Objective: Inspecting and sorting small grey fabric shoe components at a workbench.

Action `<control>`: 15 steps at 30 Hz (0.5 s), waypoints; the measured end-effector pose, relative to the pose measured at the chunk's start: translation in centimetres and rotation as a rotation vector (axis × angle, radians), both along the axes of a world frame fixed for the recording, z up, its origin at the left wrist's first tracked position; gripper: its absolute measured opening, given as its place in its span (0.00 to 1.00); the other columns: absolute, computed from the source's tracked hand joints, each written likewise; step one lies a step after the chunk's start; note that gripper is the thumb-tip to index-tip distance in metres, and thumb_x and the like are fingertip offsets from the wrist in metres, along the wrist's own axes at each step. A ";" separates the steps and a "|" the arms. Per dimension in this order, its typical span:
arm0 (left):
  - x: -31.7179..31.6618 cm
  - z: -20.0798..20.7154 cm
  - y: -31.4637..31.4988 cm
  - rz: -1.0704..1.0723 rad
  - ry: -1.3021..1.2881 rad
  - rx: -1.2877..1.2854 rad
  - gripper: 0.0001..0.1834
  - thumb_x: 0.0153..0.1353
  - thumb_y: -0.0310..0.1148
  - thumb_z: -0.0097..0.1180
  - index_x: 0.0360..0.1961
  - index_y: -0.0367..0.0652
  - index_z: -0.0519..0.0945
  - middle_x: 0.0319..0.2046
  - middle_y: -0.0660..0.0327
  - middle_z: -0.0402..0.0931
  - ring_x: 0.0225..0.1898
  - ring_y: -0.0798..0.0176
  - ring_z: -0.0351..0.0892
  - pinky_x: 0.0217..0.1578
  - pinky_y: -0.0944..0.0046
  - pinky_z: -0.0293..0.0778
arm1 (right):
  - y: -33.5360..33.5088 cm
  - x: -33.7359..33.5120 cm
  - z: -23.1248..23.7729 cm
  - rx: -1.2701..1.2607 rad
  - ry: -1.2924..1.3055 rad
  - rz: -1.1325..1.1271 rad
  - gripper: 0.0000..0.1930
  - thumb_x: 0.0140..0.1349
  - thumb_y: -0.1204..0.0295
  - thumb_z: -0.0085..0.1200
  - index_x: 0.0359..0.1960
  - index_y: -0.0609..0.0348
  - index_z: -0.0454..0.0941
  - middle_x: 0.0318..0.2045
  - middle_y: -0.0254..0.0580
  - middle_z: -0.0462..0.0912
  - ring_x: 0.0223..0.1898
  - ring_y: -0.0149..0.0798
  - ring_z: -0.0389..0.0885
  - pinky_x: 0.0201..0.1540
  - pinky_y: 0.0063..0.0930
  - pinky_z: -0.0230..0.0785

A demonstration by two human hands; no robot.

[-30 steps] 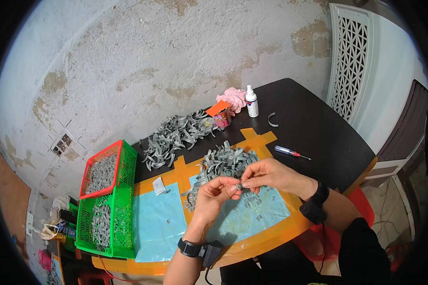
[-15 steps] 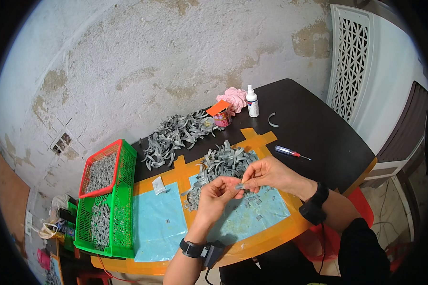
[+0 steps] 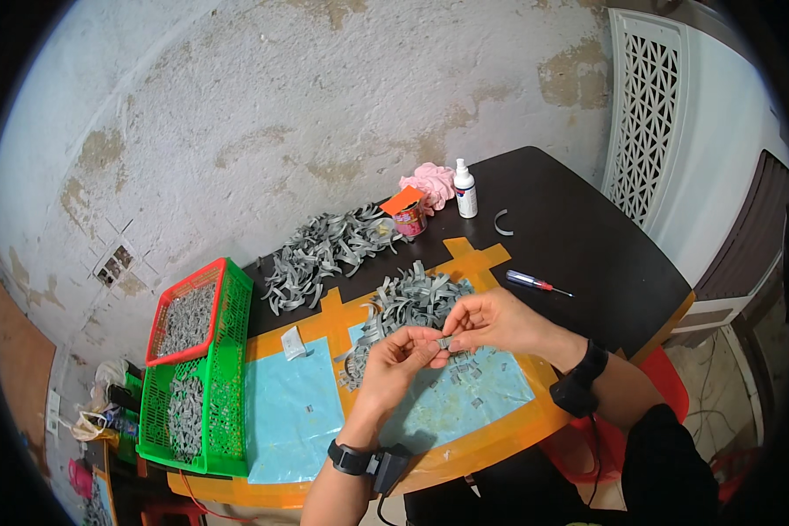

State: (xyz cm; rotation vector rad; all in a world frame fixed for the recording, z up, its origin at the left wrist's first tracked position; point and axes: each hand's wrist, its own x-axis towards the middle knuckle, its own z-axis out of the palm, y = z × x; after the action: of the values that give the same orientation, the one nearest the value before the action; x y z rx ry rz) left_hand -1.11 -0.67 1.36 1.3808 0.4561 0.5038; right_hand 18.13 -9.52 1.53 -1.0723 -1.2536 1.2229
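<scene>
Between the fingertips of both my hands is a small grey strip piece (image 3: 444, 343), mostly covered by the fingers. My left hand (image 3: 396, 363) pinches it from one side with thumb and forefinger. Opposite, my right hand (image 3: 498, 323) pinches the other end, its fingertips almost touching the left ones. Just beyond the hands rises a heap of curved grey strips (image 3: 416, 296) on a light blue sheet (image 3: 447, 430). Small grey bits (image 3: 466, 372) lie scattered on the sheet below my right hand.
Left stand a green basket (image 3: 228, 377) and a red-rimmed basket (image 3: 155, 337) with grey pieces. A larger strip pile (image 3: 316, 254), a tin (image 3: 409, 221), a pink cloth (image 3: 431, 184) and a white spray bottle (image 3: 466, 195) are at the back. A screwdriver (image 3: 535, 281) lies right.
My fingertips have shifted slightly around the small grey piece, and more of it shows lengthwise between them. Both arms stay in nearly the same place.
</scene>
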 end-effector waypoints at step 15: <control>-0.4 -0.2 0.3 -0.037 0.039 0.005 0.07 0.63 0.23 0.52 0.42 0.36 0.76 0.34 0.60 0.79 0.36 0.69 0.79 0.39 0.71 0.76 | 0.1 1.1 0.5 -0.025 0.016 0.337 0.05 0.62 0.80 0.51 0.38 0.66 0.77 0.35 0.40 0.78 0.35 0.32 0.79 0.41 0.25 0.73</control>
State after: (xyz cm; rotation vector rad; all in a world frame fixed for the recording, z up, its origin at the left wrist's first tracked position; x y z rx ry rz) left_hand -1.50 -0.41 1.17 1.4030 0.4607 0.4488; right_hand 19.20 -9.39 2.02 -0.8888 -1.4500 1.4992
